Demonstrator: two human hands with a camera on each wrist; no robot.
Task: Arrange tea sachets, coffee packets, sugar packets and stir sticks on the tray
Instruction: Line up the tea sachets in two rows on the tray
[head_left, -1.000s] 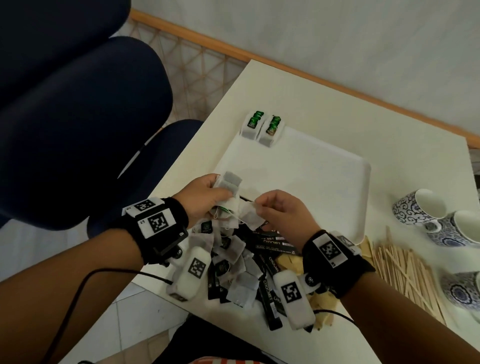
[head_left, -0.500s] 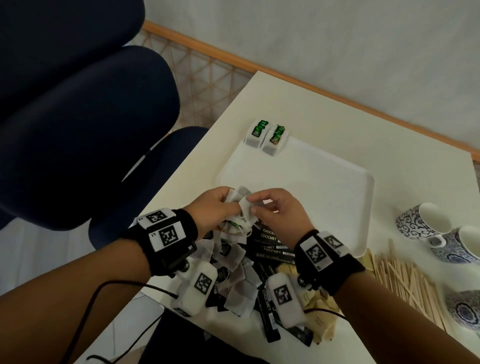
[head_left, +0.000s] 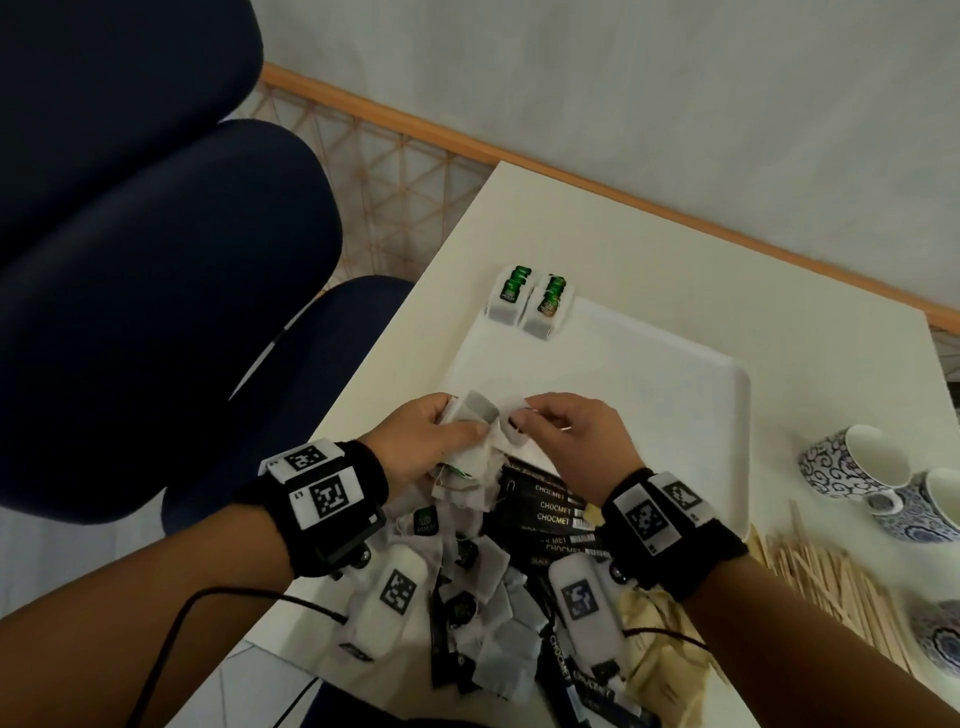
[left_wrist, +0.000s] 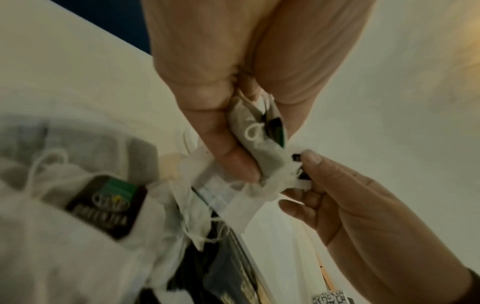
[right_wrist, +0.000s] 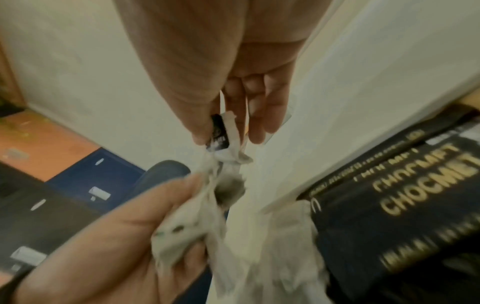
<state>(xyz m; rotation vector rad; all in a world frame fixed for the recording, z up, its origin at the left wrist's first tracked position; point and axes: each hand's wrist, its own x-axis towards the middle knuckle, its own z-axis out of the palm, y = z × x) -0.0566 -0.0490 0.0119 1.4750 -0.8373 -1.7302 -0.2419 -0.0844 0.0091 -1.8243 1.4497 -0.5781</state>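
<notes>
At the centre of the head view, a person's left hand (head_left: 415, 447) grips a small bunch of tea sachets (head_left: 475, 423), thumb and fingers curled round the crumpled white paper, while the right hand (head_left: 569, 441) pinches the edge of one sachet and its dark tag (right_wrist: 218, 132) between thumb and forefinger, the other fingers loosely extended. The two hands meet just above the near left corner of the white tray (head_left: 675, 395), which lies on a cream table (head_left: 649, 249). At the tray's far left corner, in the upper middle of the frame, two stacks of sachets with green tags (head_left: 530, 299) sit side by side, touching. Below the hands, toward the bottom centre, lies a loose heap of more tea bags (head_left: 493, 577) mixed with black packets lettered CHOCMET (head_left: 550, 512), and beige paper packets (head_left: 660, 649) lie just to the right of the heap. Wooden stir sticks (head_left: 831, 577) are strewn on the table at the lower right, off the tray. Blue-and-white patterned cups (head_left: 852, 462) stand along the right edge of the frame. A dark blue chair (head_left: 156, 260) fills the upper left.
</notes>
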